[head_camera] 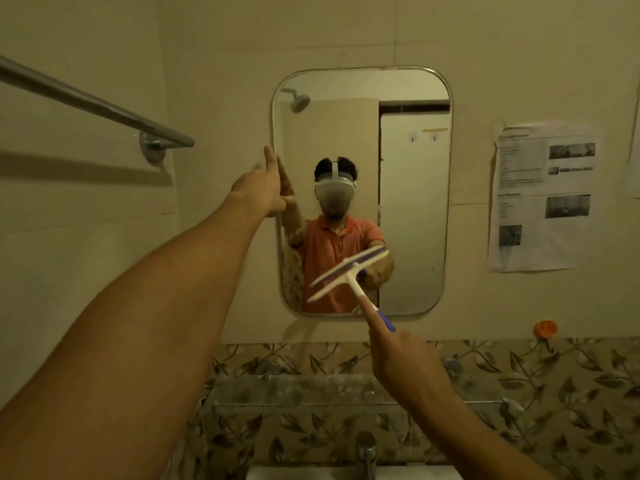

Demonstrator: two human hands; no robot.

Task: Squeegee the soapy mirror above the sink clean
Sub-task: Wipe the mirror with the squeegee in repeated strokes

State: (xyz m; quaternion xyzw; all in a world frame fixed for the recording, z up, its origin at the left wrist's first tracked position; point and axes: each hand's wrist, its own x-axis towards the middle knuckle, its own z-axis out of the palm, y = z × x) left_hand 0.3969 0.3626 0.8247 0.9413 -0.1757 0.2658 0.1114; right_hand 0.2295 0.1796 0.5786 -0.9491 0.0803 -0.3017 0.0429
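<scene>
A rounded rectangular mirror point(412, 209) with a thin metal rim hangs on the tiled wall straight ahead. My left hand point(258, 190) reaches up to the mirror's left edge at mid-height, its fingers straight and touching the rim. My right hand point(398, 355) grips the blue handle of a white squeegee point(349, 273). The squeegee's blade is tilted, left end low, in front of the mirror's lower middle. Whether the blade touches the glass I cannot tell. No foam shows on the glass.
A metal towel bar point(93, 102) juts from the left wall. A glass shelf point(311, 389) runs below the mirror. A tap point(365, 452) and a white sink edge point(298, 472) lie at the bottom. A printed paper point(540, 199) and an orange hook point(545, 328) sit on the right.
</scene>
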